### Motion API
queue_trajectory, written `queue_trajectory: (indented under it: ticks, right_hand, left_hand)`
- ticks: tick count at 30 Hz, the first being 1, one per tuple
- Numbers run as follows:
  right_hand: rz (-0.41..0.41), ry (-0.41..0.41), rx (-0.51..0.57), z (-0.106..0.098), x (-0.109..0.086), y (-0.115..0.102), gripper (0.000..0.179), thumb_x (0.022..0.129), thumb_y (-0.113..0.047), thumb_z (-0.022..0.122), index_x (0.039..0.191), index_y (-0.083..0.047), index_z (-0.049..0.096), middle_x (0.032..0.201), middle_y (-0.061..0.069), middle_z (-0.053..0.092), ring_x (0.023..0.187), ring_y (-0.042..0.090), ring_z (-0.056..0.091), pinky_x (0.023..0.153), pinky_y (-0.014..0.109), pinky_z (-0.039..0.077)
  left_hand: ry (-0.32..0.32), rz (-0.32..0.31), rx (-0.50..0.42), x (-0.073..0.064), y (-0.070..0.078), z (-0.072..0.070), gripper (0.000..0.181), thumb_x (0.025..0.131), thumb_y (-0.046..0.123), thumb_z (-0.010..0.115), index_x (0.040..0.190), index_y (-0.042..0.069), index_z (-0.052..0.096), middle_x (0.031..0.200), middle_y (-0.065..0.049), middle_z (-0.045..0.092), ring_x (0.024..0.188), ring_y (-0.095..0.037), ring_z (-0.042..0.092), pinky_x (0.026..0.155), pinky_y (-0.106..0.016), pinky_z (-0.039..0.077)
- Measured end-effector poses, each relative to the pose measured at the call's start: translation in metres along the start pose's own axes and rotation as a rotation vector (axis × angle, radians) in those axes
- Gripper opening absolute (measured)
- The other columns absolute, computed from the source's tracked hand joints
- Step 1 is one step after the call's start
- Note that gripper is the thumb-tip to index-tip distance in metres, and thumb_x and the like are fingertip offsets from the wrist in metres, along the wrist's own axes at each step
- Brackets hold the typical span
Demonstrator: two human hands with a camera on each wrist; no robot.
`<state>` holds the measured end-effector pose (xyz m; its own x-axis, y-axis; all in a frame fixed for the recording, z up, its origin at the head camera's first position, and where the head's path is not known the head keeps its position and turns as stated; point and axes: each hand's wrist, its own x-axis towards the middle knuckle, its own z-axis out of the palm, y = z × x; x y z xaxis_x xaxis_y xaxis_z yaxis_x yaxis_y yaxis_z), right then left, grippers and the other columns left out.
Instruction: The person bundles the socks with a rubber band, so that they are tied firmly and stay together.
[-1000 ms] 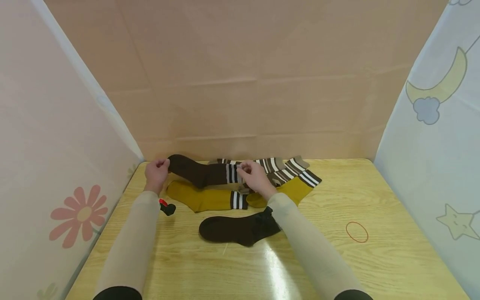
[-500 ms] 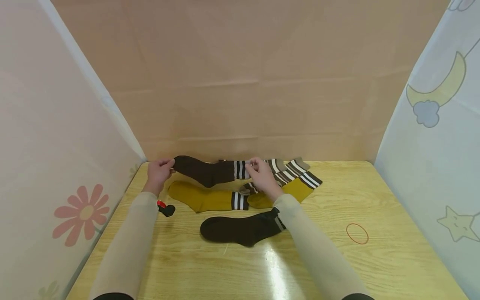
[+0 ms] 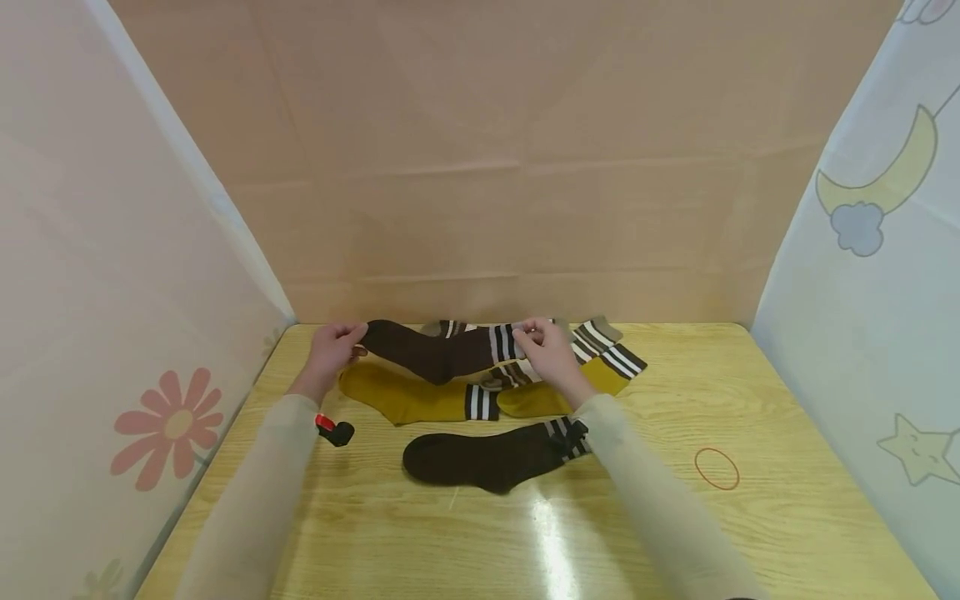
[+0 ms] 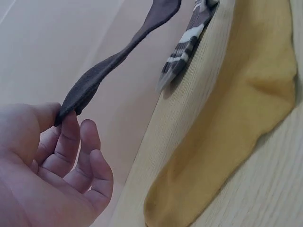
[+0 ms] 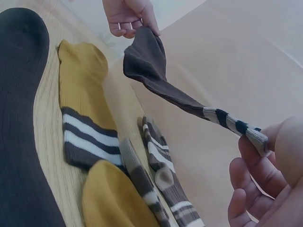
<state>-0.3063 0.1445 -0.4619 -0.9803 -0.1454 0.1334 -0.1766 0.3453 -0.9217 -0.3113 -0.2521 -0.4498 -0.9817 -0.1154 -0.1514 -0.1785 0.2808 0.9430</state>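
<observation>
A dark brown sock point(image 3: 450, 354) with grey and black cuff stripes is stretched between both hands above the back of the table. The left hand point(image 3: 327, 354) pinches its toe end between thumb and forefinger. At the cuff, the right hand point(image 3: 551, 358) pinches the grey edge. Underneath lies a mustard sock point(image 3: 408, 400) with a dark, white-striped cuff. A second mustard sock point(image 3: 536, 404) lies to its right, partly behind the right hand. Brown-and-white striped socks point(image 5: 180, 194) lie along the table's back edge. Nearer the person is another dark brown sock point(image 3: 472, 461), its cuff beside the right sleeve.
The wooden table point(image 3: 420, 550) ends against a brown paper-like backdrop point(image 3: 480, 208). Printed sheets stand at both sides, with a flower point(image 3: 178, 425) on the left and a moon point(image 3: 892, 167) on the right. A thin red oval outline point(image 3: 717, 468) marks the table's right part.
Both hands have shifted right with the brown sock stretched between them. The right sleeve has moved aside, so more of the nearer brown sock's striped cuff shows.
</observation>
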Motion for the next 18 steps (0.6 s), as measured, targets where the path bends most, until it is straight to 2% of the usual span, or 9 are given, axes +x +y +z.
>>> queue_trajectory:
  ticks: [2,6,9,12,18]
  right_hand:
    - [-0.007,0.010,-0.016,-0.005,-0.002,0.001,0.028,0.109,-0.028,0.061,0.123,-0.004,0.066,0.069,0.004,0.061,0.056,0.016,0.041,0.053,0.030,0.036]
    - [-0.004,0.030,-0.028,-0.015,-0.005,0.003,0.029,0.107,-0.029,0.063,0.120,-0.003,0.068,0.075,0.006,0.066,0.062,0.016,0.046,0.056,0.030,0.038]
    - [-0.001,0.033,-0.046,-0.024,-0.008,0.007,0.030,0.108,-0.029,0.063,0.119,-0.002,0.068,0.073,0.007,0.063,0.061,0.017,0.045,0.055,0.030,0.038]
    - [0.002,0.031,-0.082,-0.034,-0.011,0.010,0.032,0.108,-0.032,0.062,0.119,-0.002,0.069,0.072,0.010,0.061,0.062,0.018,0.048,0.057,0.030,0.041]
    - [0.024,0.019,-0.143,-0.051,-0.021,0.014,0.035,0.107,-0.036,0.063,0.115,-0.003,0.072,0.081,0.008,0.066,0.072,0.022,0.053,0.063,0.033,0.047]
  left_hand:
    - [-0.017,0.005,-0.001,-0.003,0.001,0.002,0.050,0.107,0.041,0.061,0.131,-0.002,0.062,0.114,-0.005,0.060,0.085,-0.014,0.067,0.085,-0.027,0.058]
    - [-0.031,0.014,0.015,-0.009,0.002,0.006,0.047,0.107,0.041,0.062,0.127,-0.002,0.064,0.112,-0.003,0.061,0.083,-0.013,0.068,0.082,-0.024,0.058]
    - [-0.041,0.028,0.023,-0.013,0.003,0.010,0.042,0.107,0.038,0.063,0.120,-0.001,0.066,0.106,-0.002,0.062,0.083,-0.013,0.069,0.080,-0.023,0.058]
    - [-0.077,0.049,0.008,-0.017,0.002,0.014,0.038,0.106,0.035,0.065,0.117,-0.002,0.068,0.101,0.000,0.064,0.085,-0.018,0.070,0.083,-0.027,0.059]
    - [-0.153,0.088,0.010,-0.028,-0.003,0.022,0.038,0.106,0.030,0.067,0.121,-0.005,0.070,0.098,0.002,0.069,0.087,-0.025,0.071,0.085,-0.035,0.060]
